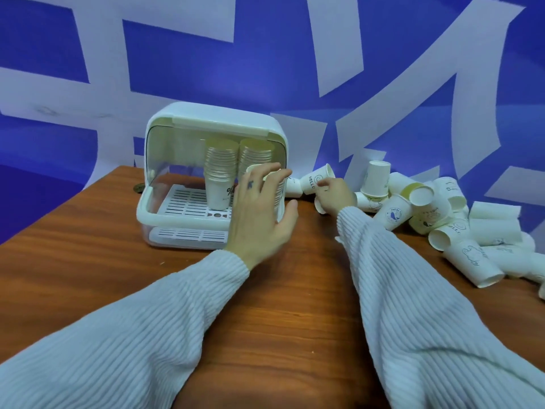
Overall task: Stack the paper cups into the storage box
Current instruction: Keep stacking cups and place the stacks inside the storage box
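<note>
Mid-frame, our left hand (259,214) hovers spread open, gripping nothing, by the white plastic storage box (212,175); our right hand (334,197) pinches a white "HELLO" paper cup (317,180).

Storage box (177,119): white plastic, rounded top, clear front cover raised, slatted white tray inside; stands on table, centre-left of frame. Two tall stacks of nested paper cups (221,169) upright on tray, right stack partly hidden by hand. Loose paper cups (460,228): white, printed motifs, mostly lying on sides, heaped at right of frame. One "HELLO" cup (317,180) tilted just right of box.
</note>
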The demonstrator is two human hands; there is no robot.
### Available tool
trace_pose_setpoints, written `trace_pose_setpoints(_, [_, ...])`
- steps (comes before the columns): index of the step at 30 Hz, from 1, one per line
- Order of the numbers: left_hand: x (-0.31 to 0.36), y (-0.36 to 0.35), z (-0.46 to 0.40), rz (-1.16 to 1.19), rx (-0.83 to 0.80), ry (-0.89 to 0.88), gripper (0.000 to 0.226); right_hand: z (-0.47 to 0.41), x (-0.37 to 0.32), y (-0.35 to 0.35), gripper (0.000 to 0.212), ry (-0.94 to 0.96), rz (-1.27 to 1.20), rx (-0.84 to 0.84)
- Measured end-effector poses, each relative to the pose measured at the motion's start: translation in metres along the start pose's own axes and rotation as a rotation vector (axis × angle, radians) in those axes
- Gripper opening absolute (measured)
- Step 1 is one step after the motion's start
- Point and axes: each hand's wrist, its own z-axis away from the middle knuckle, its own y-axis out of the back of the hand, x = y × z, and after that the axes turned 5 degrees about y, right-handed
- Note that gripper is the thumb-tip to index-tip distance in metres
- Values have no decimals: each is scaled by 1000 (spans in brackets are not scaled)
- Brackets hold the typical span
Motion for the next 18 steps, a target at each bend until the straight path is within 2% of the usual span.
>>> trace_pose_setpoints(3, [-3,1,-1,-25,-13,-13,45,12,1,11,33,-12,-82,214])
trace_pose_setpoints(6, [4,-1,-2,-60,-30,-39,46,50,-12,35,22,63,-402,399])
trace_pose_setpoints(8, [12,-3,-1,-39,-66,-29,52,87,-24,49,20,214,-569,351])
trace_pose_setpoints(10, [22,-3,4,18,-171,58,67,125,-31,55,20,333,-682,205])
trace_pose_setpoints(13, [26,-5,27,-25,-336,141,83,167,-29,53,20,361,-805,-2])
trace_pose_setpoints(15, [22,-7,45,-105,-431,143,84,177,-15,46,19,303,-719,51])
trace_pose_setpoints(18, [19,-7,62,-68,-469,184,82,165,24,41,30,67,-266,393])
